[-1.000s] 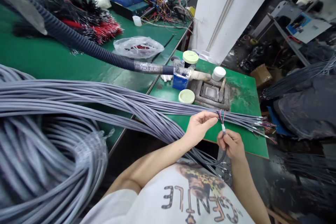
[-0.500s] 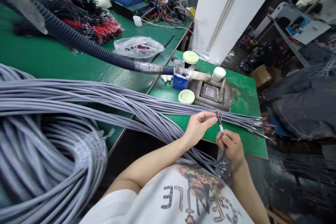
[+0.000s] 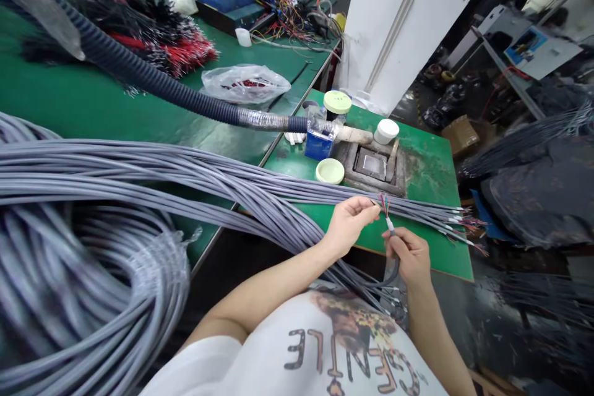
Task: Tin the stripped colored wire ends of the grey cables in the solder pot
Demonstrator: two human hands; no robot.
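Observation:
My right hand [image 3: 409,255] is closed around a grey cable [image 3: 393,269] just below its stripped end. Thin coloured wires [image 3: 385,205], red and bluish among them, stick up and fan out from a white collar [image 3: 390,223] on that end. Left of them, my left hand [image 3: 353,221] pinches a thin dark wire between thumb and forefinger; most of it is hidden by the fingers. Behind both hands a long bundle of grey cables [image 3: 260,180] runs across to the right, its stripped ends [image 3: 466,221] showing coloured wires.
A solder pot [image 3: 374,164] sits on the green board, with a ribbed hose [image 3: 185,94] reaching it. Around it stand a pale green dish [image 3: 330,171], a white-lidded jar [image 3: 387,130] and a blue box [image 3: 318,144]. Coiled grey cable [image 3: 158,278] lies at left.
My left fingertips have moved slightly left, away from the wire fan, with one dark wire drawn aside. The cable end in my right hand has shifted a little left and down.

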